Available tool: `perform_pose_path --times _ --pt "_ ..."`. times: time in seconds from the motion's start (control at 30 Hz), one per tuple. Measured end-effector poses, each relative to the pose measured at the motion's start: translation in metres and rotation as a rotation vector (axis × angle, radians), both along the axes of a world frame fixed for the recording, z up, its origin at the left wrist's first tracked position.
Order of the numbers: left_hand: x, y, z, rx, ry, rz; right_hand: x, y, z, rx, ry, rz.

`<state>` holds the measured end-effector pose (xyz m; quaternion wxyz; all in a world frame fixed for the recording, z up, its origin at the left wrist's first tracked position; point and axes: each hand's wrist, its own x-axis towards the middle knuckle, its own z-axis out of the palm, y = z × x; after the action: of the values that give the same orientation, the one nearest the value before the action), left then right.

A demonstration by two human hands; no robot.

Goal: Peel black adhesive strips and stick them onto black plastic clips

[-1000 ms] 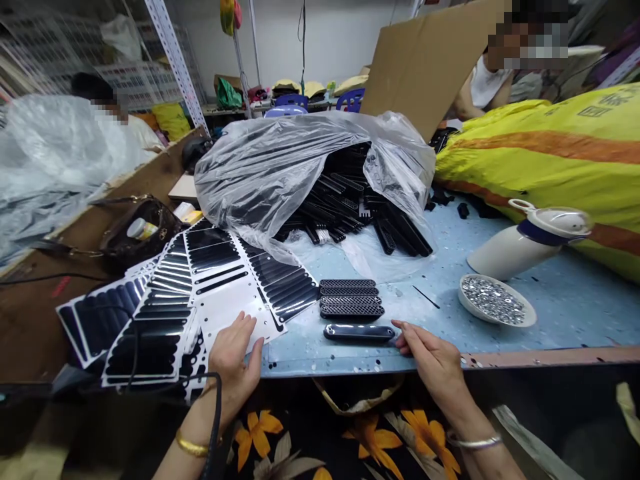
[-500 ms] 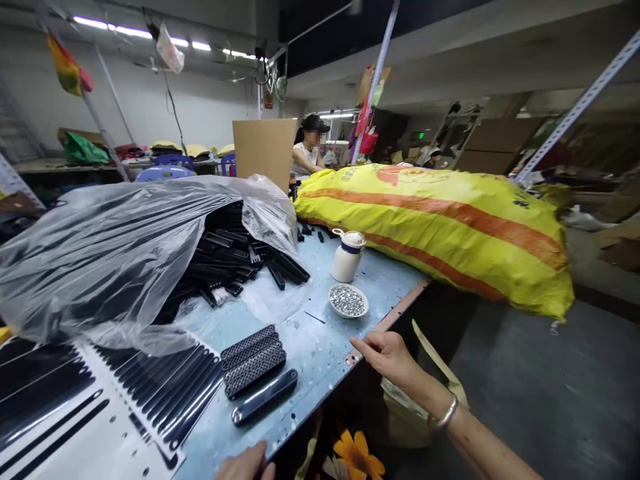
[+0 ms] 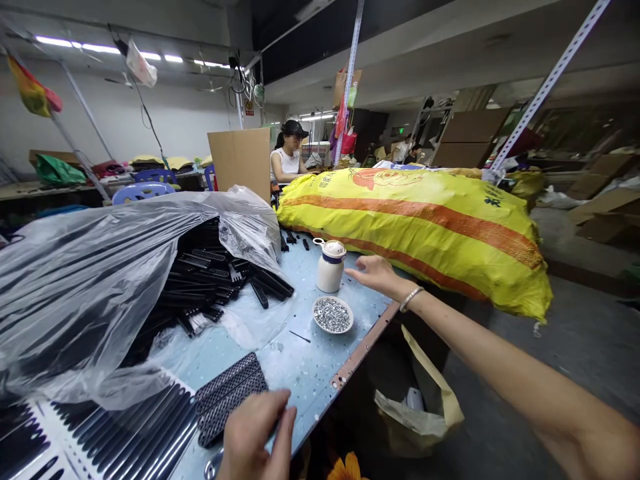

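On the blue tabletop stands a white bottle (image 3: pixel 330 272) with a blue band and a ring on its lid. My right hand (image 3: pixel 377 275), with a bracelet at the wrist, reaches just right of it, fingers loosely apart, holding nothing and not seen touching it. In front of the bottle is a white bowl (image 3: pixel 333 315) full of small shiny metal pieces. My left hand (image 3: pixel 255 433) is curled over a glossy black handle-like piece (image 3: pixel 212 465), whose one end shows; what its fingers hold, if anything, is hidden. Beside it lie textured black pieces (image 3: pixel 230 393).
Clear plastic sheeting (image 3: pixel 100 267) partly covers a heap of black parts (image 3: pixel 210 280). A big yellow sack (image 3: pixel 415 233) lies behind the bottle. Black strips (image 3: pixel 135 427) lie in a row at lower left. A person (image 3: pixel 289 157) sits behind a cardboard sheet (image 3: pixel 243 160).
My right hand has moved from the table edge up to beside the bottle. My left hand has risen from the lower edge over the glossy black piece. The view has shifted right.
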<state>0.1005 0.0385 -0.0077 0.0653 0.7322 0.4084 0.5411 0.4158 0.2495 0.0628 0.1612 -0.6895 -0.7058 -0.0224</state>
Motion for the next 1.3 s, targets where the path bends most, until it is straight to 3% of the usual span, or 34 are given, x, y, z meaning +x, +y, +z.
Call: perform_pose_path --times 0.1,0.2,0.27,0.33,0.43,0.53,0.63,0.73,0.83,0.9,0.97,1.03,1.13,1.23,1.3 --pt "0.016 0.063 0.043 -0.176 -0.007 -0.127 -0.008 0.035 0.029 -0.037 -0.064 -0.012" --pt "0.051 0.144 0.064 -0.611 -0.018 -0.093 -0.021 0.066 0.047 -0.09 -0.111 -0.017" --pt "0.079 0.197 0.063 -0.676 -0.015 -0.056 -0.029 0.08 0.052 -0.132 -0.138 -0.003" --pt "0.106 0.239 0.053 -0.703 -0.007 -0.036 -0.034 0.09 0.051 -0.174 -0.162 0.031" --pt "0.141 0.275 0.03 -0.742 0.002 -0.054 -0.036 0.095 0.043 -0.209 -0.174 0.074" --pt "0.168 0.288 0.01 -0.775 -0.006 -0.067 -0.033 0.095 0.034 -0.208 -0.15 0.095" --pt "0.18 0.293 0.001 -0.78 -0.012 -0.048 -0.027 0.095 0.035 -0.199 -0.094 0.156" --pt "0.178 0.298 -0.001 -0.77 -0.004 -0.074 -0.019 0.094 0.049 -0.167 0.001 0.239" --pt "0.172 0.302 -0.003 -0.763 -0.026 -0.104 -0.002 0.09 0.061 -0.073 0.12 0.226" --pt "0.17 0.304 -0.004 -0.757 -0.055 -0.112 0.015 0.083 0.058 -0.032 0.204 0.164" --pt "0.167 0.304 -0.002 -0.747 -0.087 -0.109 0.034 0.073 0.043 -0.032 0.289 0.091" --pt "0.161 0.302 0.005 -0.725 -0.12 -0.097 0.052 0.059 0.022 -0.051 0.369 0.025" --pt "0.142 0.29 0.027 -0.666 -0.157 -0.094 0.07 0.03 -0.012 -0.061 0.468 -0.022" --pt "0.117 0.263 0.057 -0.554 -0.172 -0.151 0.076 -0.007 -0.041 -0.036 0.584 -0.011" --pt "0.101 0.236 0.077 -0.454 -0.148 -0.199 0.075 -0.036 -0.057 0.021 0.834 -0.02"
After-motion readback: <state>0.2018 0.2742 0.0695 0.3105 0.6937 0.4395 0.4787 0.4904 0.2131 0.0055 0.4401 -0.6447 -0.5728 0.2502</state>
